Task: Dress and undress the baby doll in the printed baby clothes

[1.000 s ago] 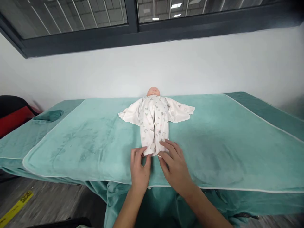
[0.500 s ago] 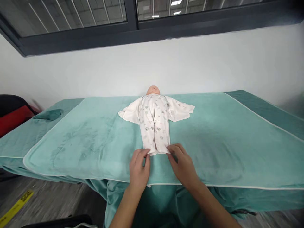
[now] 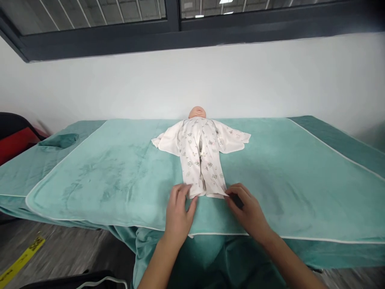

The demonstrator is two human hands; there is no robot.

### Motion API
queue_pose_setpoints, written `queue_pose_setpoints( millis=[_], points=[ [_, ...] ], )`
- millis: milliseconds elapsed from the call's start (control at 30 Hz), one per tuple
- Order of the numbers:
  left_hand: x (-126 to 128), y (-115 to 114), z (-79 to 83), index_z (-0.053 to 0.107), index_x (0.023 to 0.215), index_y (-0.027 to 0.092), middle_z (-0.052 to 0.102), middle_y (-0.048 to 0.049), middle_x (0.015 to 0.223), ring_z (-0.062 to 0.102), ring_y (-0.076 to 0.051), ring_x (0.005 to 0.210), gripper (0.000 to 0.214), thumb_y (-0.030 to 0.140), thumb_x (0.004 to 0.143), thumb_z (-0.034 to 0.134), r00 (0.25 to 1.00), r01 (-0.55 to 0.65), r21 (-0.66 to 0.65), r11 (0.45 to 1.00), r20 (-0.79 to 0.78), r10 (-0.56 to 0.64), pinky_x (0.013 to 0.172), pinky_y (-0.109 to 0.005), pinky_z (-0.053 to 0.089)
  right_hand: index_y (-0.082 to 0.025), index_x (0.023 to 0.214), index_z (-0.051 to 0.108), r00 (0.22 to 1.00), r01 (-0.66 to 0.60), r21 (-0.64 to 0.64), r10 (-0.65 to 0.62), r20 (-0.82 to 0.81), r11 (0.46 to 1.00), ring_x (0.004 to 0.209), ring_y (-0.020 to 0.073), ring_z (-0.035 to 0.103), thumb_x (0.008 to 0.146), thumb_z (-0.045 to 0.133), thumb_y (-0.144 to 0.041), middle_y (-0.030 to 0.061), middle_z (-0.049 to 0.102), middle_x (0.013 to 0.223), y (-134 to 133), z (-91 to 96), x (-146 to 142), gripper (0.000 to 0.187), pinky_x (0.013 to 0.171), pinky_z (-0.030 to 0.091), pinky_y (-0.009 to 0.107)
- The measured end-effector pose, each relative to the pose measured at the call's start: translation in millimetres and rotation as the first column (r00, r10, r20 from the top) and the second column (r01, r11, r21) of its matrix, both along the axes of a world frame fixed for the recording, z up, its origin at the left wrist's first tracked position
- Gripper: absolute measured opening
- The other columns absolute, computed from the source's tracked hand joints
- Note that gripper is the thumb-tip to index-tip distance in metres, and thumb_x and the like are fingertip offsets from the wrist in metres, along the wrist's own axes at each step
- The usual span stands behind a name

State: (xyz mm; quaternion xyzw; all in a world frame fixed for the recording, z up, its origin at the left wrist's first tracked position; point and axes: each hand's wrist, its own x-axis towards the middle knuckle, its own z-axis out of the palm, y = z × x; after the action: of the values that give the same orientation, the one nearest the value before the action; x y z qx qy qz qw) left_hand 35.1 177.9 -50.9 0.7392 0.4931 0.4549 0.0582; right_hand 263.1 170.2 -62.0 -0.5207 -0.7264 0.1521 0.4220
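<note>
A baby doll [image 3: 197,112] lies on its back, its head toward the wall. It is covered by a white, printed long-sleeved top [image 3: 231,138] with the sleeves spread wide. White printed baby trousers [image 3: 189,164] lie over its front, the two legs pointing toward me. My right hand [image 3: 248,210] pinches the outer corner of the right leg's hem, pulling it to a point. At the left leg's hem, my left hand [image 3: 180,212] rests with thumb and fingers apart, the fingertips touching the cloth. The doll's legs are hidden.
A green plush blanket [image 3: 105,180] with white piping covers the bed. Behind it rise a white wall [image 3: 126,88] and a dark window frame [image 3: 105,42]. A red and black object [image 3: 18,138] is at the left edge; yellow tape [image 3: 22,259] marks the floor.
My right hand has moved right, drawing the right trouser leg outward, so the gap between the legs is wider. My left hand's thumb and fingers have loosened at the hem.
</note>
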Motion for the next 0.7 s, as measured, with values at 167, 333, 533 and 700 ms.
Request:
queue_pose_setpoints(
  millis=[167, 333, 533, 700],
  points=[
    [3, 9, -6.0, 0.059, 0.110, 0.021, 0.061, -0.0077, 0.106, 0.061, -0.020, 0.100, 0.018, 0.019, 0.092, 0.058, 0.999, 0.021, -0.022, 1.000, 0.032, -0.021, 0.086, -0.036, 0.053, -0.023, 0.123, 0.053, 0.977, -0.066, 0.175, 0.028, 0.213, 0.982, 0.112, 0.0271, 0.055, 0.091, 0.059, -0.020, 0.0103, 0.060, 0.119, 7, 14.5, -22, 0.033, 0.095, 0.048, 0.046],
    [4, 11, 1.9, 0.060, 0.104, 0.021, 0.062, -0.0057, 0.100, 0.061, -0.018, 0.094, 0.013, 0.016, 0.092, 0.057, 0.996, 0.044, -0.024, 0.999, 0.079, -0.042, 0.082, -0.032, 0.053, -0.021, 0.120, 0.056, 0.947, -0.097, 0.208, 0.026, 0.320, 0.973, 0.114, 0.0275, 0.052, 0.092, 0.056, -0.016, 0.0095, 0.064, 0.118, 21, 30.0, -55, 0.028, 0.097, 0.043, 0.049],
    [-3, 7, 13.5, 0.062, 0.093, 0.021, 0.064, -0.0023, 0.089, 0.063, -0.015, 0.084, 0.008, 0.014, 0.091, 0.057, 0.988, 0.069, -0.038, 0.997, 0.143, -0.063, 0.076, -0.027, 0.052, -0.021, 0.089, 0.060, 0.944, -0.127, 0.204, 0.056, 0.326, 0.971, 0.097, 0.0222, 0.054, 0.092, 0.052, -0.013, 0.0048, 0.064, 0.094, 23, 35.1, -60, 0.012, 0.092, 0.044, 0.044],
    [-9, -1, 16.7, 0.062, 0.095, 0.022, 0.062, -0.0025, 0.091, 0.062, -0.015, 0.086, 0.016, 0.009, 0.089, 0.056, 0.989, 0.104, 0.060, 0.993, 0.103, -0.109, 0.075, -0.026, 0.051, -0.021, 0.090, 0.060, 0.949, -0.184, 0.241, 0.108, 0.296, 0.953, 0.100, 0.0223, 0.053, 0.090, 0.053, -0.010, 0.0059, 0.062, 0.096, 11, 37.8, -59, 0.013, 0.097, 0.044, 0.047]
  ],
)
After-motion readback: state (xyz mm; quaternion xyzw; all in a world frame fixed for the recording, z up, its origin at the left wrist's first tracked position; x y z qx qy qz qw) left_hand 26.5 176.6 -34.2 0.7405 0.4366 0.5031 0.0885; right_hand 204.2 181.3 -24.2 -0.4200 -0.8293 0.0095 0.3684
